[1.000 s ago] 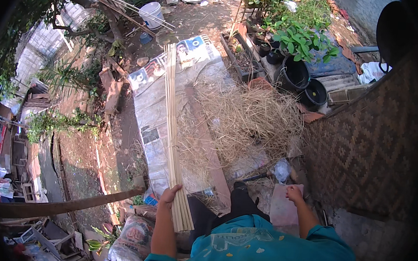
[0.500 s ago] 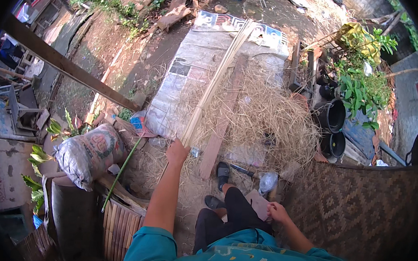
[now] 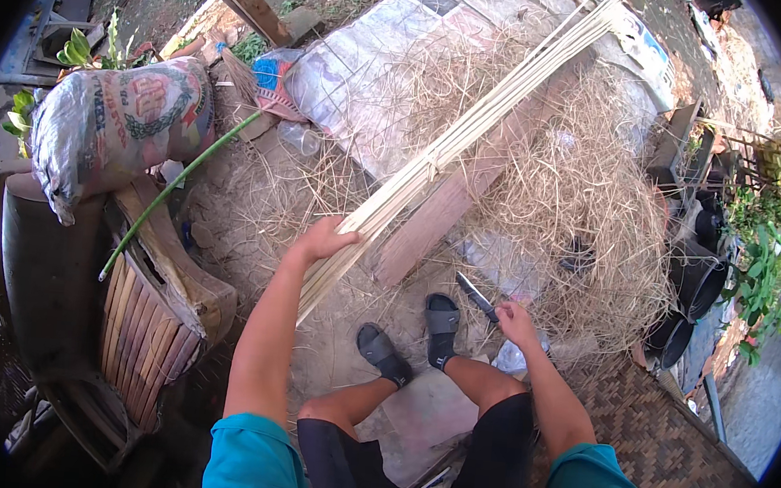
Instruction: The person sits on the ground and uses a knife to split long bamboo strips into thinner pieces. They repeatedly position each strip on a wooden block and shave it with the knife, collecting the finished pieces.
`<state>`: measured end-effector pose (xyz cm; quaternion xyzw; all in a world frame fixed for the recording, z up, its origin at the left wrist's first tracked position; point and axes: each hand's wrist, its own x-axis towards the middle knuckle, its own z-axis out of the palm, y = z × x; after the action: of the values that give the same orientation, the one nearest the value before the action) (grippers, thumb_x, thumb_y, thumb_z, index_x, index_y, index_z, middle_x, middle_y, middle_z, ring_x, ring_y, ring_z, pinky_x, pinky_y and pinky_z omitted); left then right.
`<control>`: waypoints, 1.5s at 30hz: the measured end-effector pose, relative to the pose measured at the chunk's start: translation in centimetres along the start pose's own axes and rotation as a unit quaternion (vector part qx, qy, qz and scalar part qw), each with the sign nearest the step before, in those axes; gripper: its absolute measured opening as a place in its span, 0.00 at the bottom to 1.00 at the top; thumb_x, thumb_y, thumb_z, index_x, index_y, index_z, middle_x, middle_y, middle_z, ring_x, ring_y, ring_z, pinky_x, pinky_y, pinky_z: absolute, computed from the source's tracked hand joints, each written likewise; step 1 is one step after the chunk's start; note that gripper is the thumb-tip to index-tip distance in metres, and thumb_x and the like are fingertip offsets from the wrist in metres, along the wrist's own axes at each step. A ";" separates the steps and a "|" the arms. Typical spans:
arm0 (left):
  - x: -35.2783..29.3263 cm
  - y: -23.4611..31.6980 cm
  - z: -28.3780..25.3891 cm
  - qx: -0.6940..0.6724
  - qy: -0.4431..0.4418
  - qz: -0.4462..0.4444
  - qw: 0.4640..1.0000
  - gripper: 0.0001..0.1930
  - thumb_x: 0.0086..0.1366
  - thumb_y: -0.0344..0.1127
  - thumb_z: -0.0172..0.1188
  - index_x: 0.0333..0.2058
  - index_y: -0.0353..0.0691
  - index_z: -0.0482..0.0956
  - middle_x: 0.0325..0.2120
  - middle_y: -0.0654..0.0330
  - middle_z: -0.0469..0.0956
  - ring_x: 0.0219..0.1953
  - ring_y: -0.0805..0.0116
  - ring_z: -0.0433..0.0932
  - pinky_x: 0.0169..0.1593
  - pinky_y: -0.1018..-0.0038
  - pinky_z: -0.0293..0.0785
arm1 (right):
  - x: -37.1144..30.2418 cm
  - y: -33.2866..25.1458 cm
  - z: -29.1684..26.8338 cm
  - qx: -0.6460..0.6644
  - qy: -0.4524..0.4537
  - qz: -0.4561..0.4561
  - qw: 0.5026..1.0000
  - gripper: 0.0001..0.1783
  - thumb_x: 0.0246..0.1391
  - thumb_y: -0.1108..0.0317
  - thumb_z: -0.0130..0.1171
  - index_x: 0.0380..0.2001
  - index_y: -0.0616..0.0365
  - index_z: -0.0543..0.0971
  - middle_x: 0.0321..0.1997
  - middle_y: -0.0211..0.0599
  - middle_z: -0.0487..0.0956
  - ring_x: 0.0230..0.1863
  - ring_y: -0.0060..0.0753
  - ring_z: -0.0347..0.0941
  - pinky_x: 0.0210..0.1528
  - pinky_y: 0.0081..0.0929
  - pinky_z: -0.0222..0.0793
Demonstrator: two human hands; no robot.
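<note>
My left hand (image 3: 325,239) is closed round a long bundle of pale, thin bamboo strips (image 3: 434,160). The strips slant up to the far right, and their near ends stick out below my fist. My right hand (image 3: 517,326) is closed at the handle end of a dark knife (image 3: 475,296), whose blade points to the far left. Under the bundle lies a reddish-brown wooden plank (image 3: 448,210). Curly straw-coloured shavings (image 3: 584,232) are heaped to the right of the plank.
A stuffed sack (image 3: 129,123) rests at the left beside a green stick (image 3: 180,177) and a bamboo-slat bench (image 3: 139,344). White sheeting (image 3: 368,68) covers the ground ahead. Black buckets (image 3: 692,277) stand at the right, near a woven mat (image 3: 633,419). My sandalled feet are below the plank.
My right hand has moved forward from beside my leg and taken hold of the knife lying on the ground. The bundle in my left hand now slants further right. My view has turned and lowered.
</note>
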<state>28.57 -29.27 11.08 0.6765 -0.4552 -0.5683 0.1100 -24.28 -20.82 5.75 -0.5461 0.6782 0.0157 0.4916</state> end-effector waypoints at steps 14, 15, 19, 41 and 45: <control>4.3 -6.9 13.6 0.163 0.019 -0.020 0.986 0.41 0.51 0.52 0.70 0.57 0.33 0.65 0.46 0.36 0.79 0.50 0.41 0.79 0.54 0.55 0.73 | 21.8 -16.6 14.6 0.381 0.101 -0.067 0.917 0.38 0.58 0.57 0.63 0.62 0.70 0.61 0.56 0.53 0.71 0.53 0.37 0.72 0.57 0.35 0.66; 4.3 -7.2 13.5 0.166 0.026 -0.024 0.986 0.40 0.52 0.51 0.70 0.57 0.33 0.66 0.46 0.37 0.79 0.49 0.42 0.80 0.54 0.55 0.73 | 21.8 -17.1 14.8 0.389 0.101 -0.056 0.914 0.37 0.58 0.56 0.64 0.60 0.69 0.62 0.54 0.51 0.71 0.51 0.37 0.72 0.57 0.35 0.66; 3.9 -7.6 12.9 0.168 0.068 0.020 0.983 0.40 0.50 0.52 0.70 0.58 0.36 0.69 0.46 0.39 0.80 0.49 0.46 0.80 0.54 0.57 0.73 | 23.4 -17.8 13.5 0.373 0.079 -0.032 0.924 0.31 0.58 0.50 0.64 0.52 0.60 0.64 0.46 0.41 0.70 0.45 0.31 0.67 0.47 0.33 0.68; 3.3 -5.8 9.8 0.136 0.045 0.048 0.989 0.44 0.48 0.53 0.74 0.59 0.29 0.72 0.53 0.40 0.77 0.56 0.50 0.76 0.61 0.61 0.69 | 27.1 -13.2 8.7 0.532 -0.086 0.015 0.842 0.11 0.62 0.62 0.47 0.37 0.57 0.74 0.17 0.18 0.60 0.13 0.14 0.50 0.13 0.19 0.44; 2.6 -6.6 8.3 0.106 0.016 0.034 0.994 0.45 0.48 0.53 0.75 0.59 0.29 0.71 0.54 0.40 0.76 0.56 0.50 0.76 0.62 0.61 0.69 | 24.5 -16.1 8.5 0.391 -0.124 -0.109 0.905 0.19 0.64 0.57 0.45 0.37 0.60 0.79 0.17 0.22 0.63 0.12 0.18 0.52 0.13 0.23 0.48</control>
<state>24.38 -24.46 2.21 0.6775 -0.5338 -0.5018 0.0645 -4.60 -40.31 -7.09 -0.3745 0.4993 -0.2368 0.7446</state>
